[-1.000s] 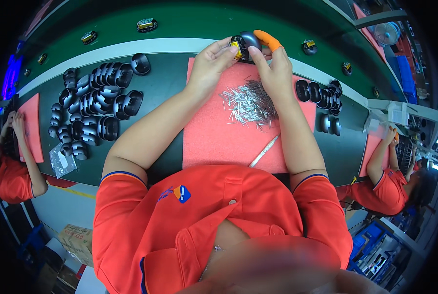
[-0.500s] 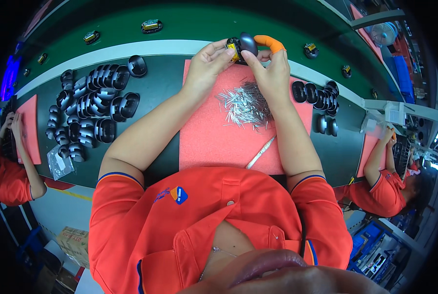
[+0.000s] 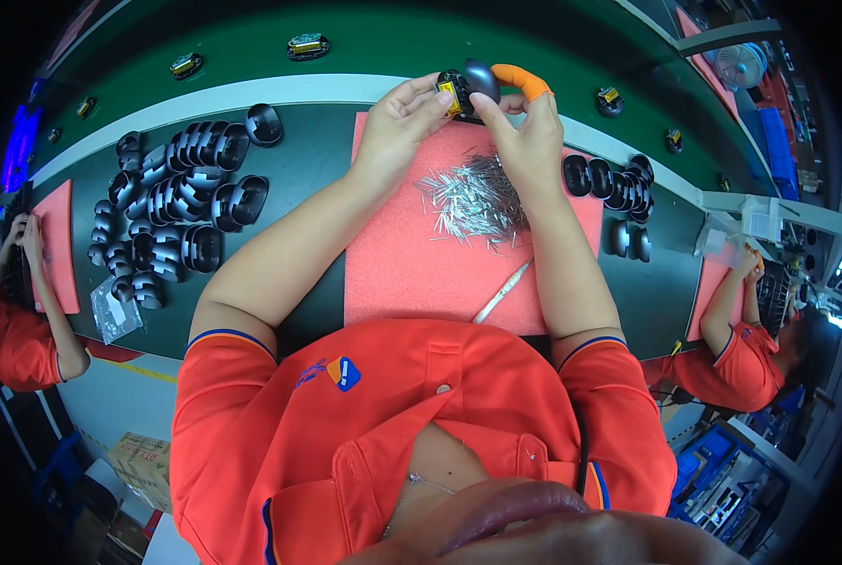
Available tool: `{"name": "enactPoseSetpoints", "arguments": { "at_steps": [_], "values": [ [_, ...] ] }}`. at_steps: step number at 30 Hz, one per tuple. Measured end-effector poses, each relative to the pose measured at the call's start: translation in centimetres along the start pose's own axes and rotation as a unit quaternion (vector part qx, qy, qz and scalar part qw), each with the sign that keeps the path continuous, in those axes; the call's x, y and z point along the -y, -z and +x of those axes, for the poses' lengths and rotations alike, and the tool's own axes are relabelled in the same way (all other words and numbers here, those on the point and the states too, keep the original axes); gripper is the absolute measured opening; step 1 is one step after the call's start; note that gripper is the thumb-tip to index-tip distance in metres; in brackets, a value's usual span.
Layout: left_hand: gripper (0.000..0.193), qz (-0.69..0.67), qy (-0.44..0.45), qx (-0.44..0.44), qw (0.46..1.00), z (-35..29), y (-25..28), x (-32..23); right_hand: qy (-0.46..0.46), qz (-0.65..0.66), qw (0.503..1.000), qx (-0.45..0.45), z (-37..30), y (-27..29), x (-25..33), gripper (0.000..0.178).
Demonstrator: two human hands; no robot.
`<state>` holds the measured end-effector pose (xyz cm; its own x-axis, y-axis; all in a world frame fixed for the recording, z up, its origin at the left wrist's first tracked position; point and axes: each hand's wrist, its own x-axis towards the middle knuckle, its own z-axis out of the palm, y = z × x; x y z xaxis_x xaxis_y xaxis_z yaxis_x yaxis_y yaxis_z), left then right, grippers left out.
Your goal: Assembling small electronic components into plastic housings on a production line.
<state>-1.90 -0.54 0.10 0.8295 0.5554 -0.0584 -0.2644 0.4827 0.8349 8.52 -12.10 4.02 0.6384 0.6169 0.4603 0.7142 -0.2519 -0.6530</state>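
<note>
While the left hand (image 3: 397, 122) clasps a black unit with a yellow part (image 3: 447, 98) in its fingers, the right hand (image 3: 526, 132) pinches a dark glossy cover (image 3: 480, 82) just beside it, over the pink mat's (image 3: 392, 282) far edge. Nearer lie metal pins (image 3: 473, 202) and a whitish pen-like tool (image 3: 503, 292); black shells (image 3: 202, 249) flank the mat on the table (image 3: 308, 151).

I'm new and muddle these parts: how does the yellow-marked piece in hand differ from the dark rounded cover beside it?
The yellow-marked piece looks uneven, with a yellow patch; the dark rounded cover looks smooth and plain. The yellow-marked piece is in the left hand, the dark rounded cover in the right hand. Both are mostly dark and held near the far edge of the pink mat.
</note>
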Motion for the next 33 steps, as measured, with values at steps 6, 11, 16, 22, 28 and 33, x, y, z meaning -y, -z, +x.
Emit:
{"name": "enactPoseSetpoints", "arguments": {
  "at_steps": [6, 11, 16, 22, 28, 33],
  "values": [
    [0.039, -0.011, -0.003, -0.006, 1.000, -0.1, 0.0, 0.1, 0.011, -0.023, 1.000, 0.001, 0.0, 0.2, 0.3, 0.043],
    [0.039, -0.010, -0.006, -0.005, 1.000, -0.2, 0.0, 0.0, 0.018, -0.041, 0.999, 0.001, 0.1, 0.3, 0.7, 0.040],
    [0.040, 0.021, -0.004, -0.001, 1.000, -0.1, 0.3, 0.2, -0.037, -0.040, 0.998, 0.035, 0.2, 0.2, 0.7, 0.040],
    [0.043, 0.017, 0.024, 0.033, 0.999, 0.5, 0.7, 0.6, -0.206, 0.177, 0.952, 0.140, 0.5, 0.1, -0.6, 0.035],
    [0.042, -0.006, 0.056, 0.040, 0.998, 0.8, 0.8, -0.6, -0.136, 0.028, 0.980, 0.141, 0.8, 2.2, -1.1, 0.029],
    [0.038, -0.020, 0.060, 0.039, 0.997, 0.8, 0.8, -0.9, 0.033, 0.021, 0.981, 0.192, -0.1, 2.3, -0.9, 0.023]
  ]
}}
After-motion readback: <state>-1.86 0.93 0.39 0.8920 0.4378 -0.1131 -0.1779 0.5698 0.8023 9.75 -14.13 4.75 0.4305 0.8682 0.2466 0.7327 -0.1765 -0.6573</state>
